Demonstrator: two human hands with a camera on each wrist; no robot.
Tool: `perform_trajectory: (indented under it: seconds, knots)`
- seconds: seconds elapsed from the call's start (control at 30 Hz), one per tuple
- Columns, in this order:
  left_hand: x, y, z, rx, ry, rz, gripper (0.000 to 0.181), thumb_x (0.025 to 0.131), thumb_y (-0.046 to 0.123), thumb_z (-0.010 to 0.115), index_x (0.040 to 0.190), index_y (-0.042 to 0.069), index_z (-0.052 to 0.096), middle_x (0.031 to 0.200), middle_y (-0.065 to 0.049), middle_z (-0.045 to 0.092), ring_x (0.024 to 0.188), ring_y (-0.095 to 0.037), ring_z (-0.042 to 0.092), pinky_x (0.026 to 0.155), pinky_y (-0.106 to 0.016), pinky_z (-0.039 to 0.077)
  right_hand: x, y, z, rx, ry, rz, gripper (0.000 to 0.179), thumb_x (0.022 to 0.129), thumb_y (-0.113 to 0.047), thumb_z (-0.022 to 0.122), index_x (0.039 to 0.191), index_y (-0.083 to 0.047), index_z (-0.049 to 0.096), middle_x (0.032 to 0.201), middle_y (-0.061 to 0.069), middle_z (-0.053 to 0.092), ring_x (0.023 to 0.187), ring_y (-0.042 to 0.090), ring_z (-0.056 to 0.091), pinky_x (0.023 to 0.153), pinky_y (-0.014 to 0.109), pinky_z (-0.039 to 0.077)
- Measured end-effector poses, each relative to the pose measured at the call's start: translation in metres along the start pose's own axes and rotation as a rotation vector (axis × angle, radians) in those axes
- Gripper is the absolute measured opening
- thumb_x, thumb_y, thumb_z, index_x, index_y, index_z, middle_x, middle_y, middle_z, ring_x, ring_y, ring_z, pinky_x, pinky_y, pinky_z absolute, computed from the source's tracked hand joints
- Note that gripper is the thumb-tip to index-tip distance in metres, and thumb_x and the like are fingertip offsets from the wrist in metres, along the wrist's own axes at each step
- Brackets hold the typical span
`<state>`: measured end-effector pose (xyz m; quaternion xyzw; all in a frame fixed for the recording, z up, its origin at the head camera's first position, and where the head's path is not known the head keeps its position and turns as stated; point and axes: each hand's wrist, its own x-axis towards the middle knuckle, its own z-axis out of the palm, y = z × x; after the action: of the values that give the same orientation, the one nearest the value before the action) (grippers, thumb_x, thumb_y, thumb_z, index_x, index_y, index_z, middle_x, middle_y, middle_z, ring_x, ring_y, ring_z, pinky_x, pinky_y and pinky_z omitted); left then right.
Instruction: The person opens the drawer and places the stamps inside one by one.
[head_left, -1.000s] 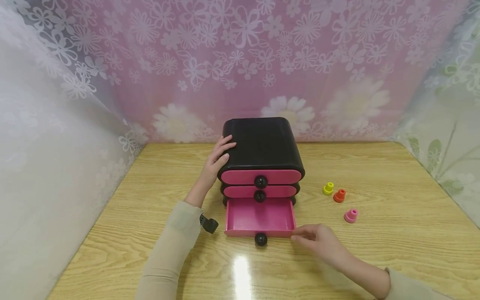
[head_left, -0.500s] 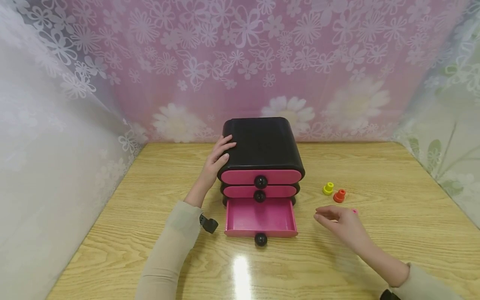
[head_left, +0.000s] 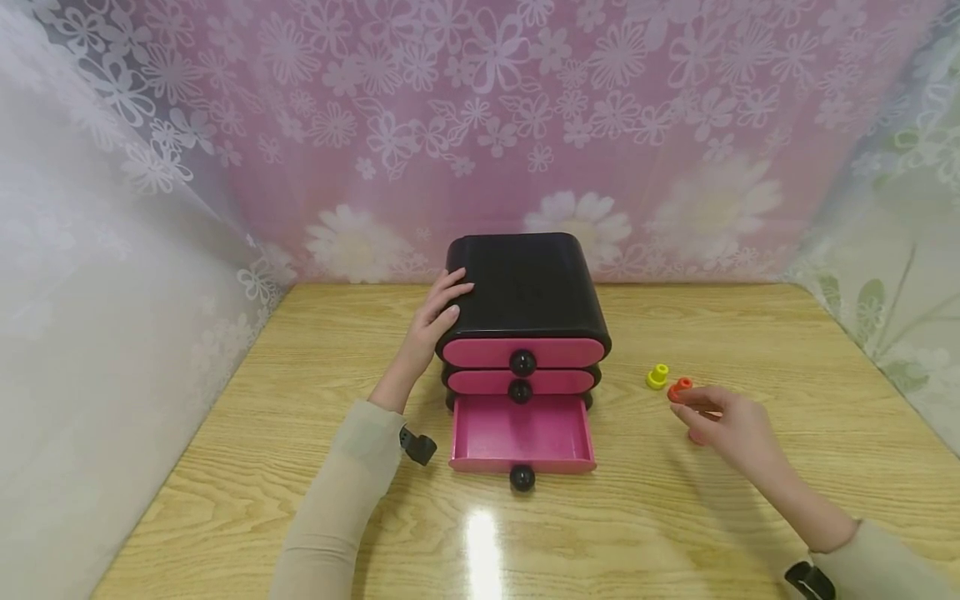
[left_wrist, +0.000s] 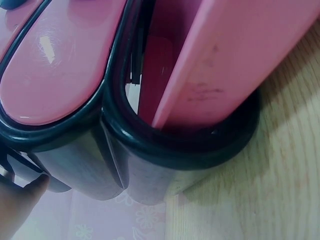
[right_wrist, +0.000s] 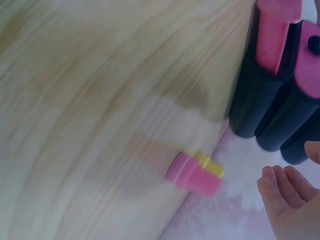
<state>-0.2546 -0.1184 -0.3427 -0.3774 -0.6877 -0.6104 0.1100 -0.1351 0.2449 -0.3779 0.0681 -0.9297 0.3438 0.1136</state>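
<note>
My left hand (head_left: 433, 317) rests against the left side of a small black drawer cabinet (head_left: 525, 283), fingers over its top edge. The cabinet has pink drawer fronts with round black knobs. Its bottom drawer (head_left: 522, 429) is pulled out and holds nothing. On the right, my right hand (head_left: 738, 433) hovers over a pink stepped plastic cone (head_left: 697, 437), which it partly hides in the head view. Its fingertips overlap an orange-red cone (head_left: 681, 386). A yellow cone (head_left: 657, 377) stands just left of that. In the right wrist view the hand (right_wrist: 292, 200) holds nothing, thumb and fingers apart.
Everything stands on a wood-grain table (head_left: 300, 500). A flower-patterned curtain (head_left: 510, 125) hangs along the back and sides. A black strap device (head_left: 417, 447) sits at the left cuff, another (head_left: 810, 581) at the right.
My right hand has left the bottom drawer's right front corner and moved right and away from me to the cones. The left hand and the drawer have stayed in place.
</note>
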Motion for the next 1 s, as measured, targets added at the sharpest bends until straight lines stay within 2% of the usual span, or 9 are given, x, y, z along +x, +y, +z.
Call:
perform_trajectory:
  seconds: [0.13, 0.3, 0.53, 0.7, 0.9, 1.0]
  knots:
    - [0.000, 0.001, 0.000, 0.003, 0.007, 0.000, 0.036, 0.087, -0.005, 0.035, 0.120, -0.018, 0.041, 0.136, -0.030, 0.023, 0.130, -0.039, 0.000, 0.104, -0.046, 0.005, 0.003, 0.009, -0.005, -0.062, 0.025, -0.024, 0.030, 0.082, -0.017, 0.062, 0.096, 0.010, 0.062, 0.092, 0.025, 0.062, 0.080, 0.039, 0.060, 0.062, 0.043, 0.049]
    - [0.000, 0.002, 0.000, 0.002, 0.010, 0.001, 0.036, 0.087, -0.004, 0.035, 0.119, -0.019, 0.041, 0.136, -0.030, 0.023, 0.131, -0.038, 0.000, 0.104, -0.046, 0.005, 0.005, 0.016, -0.009, -0.111, -0.012, -0.001, 0.033, 0.082, -0.020, 0.062, 0.096, 0.010, 0.062, 0.091, 0.024, 0.062, 0.080, 0.039, 0.059, 0.064, 0.047, 0.048]
    - [0.001, 0.002, 0.000, -0.002, 0.007, 0.000, 0.036, 0.086, -0.006, 0.035, 0.119, -0.019, 0.040, 0.136, -0.031, 0.022, 0.130, -0.039, 0.000, 0.104, -0.046, 0.005, 0.009, 0.025, -0.012, -0.171, -0.117, 0.011, 0.039, 0.079, -0.023, 0.066, 0.097, 0.011, 0.061, 0.093, 0.026, 0.061, 0.083, 0.040, 0.058, 0.066, 0.048, 0.047]
    - [0.001, 0.001, 0.000, 0.001, 0.002, -0.006, 0.036, 0.087, -0.005, 0.035, 0.120, -0.019, 0.040, 0.137, -0.030, 0.022, 0.130, -0.039, 0.000, 0.104, -0.046, 0.005, 0.010, 0.032, -0.013, -0.204, -0.230, 0.050, 0.042, 0.077, -0.025, 0.067, 0.097, 0.011, 0.061, 0.091, 0.025, 0.061, 0.084, 0.040, 0.057, 0.065, 0.047, 0.047]
    - [0.000, -0.011, -0.002, -0.010, -0.008, -0.008, 0.037, 0.087, -0.005, 0.035, 0.122, -0.016, 0.041, 0.139, -0.025, 0.023, 0.132, -0.035, -0.001, 0.104, -0.047, 0.004, 0.010, 0.039, -0.012, -0.196, -0.312, 0.090, 0.040, 0.077, -0.022, 0.066, 0.099, 0.011, 0.059, 0.088, 0.020, 0.061, 0.079, 0.032, 0.058, 0.062, 0.043, 0.047]
    - [0.000, -0.023, -0.004, -0.017, -0.007, -0.007, 0.039, 0.093, 0.013, 0.039, 0.124, -0.011, 0.043, 0.141, -0.018, 0.024, 0.133, -0.030, 0.000, 0.104, -0.045, 0.005, 0.011, 0.041, -0.011, -0.202, -0.326, 0.087, 0.040, 0.076, -0.022, 0.067, 0.097, 0.011, 0.059, 0.085, 0.017, 0.061, 0.075, 0.027, 0.057, 0.061, 0.041, 0.046]
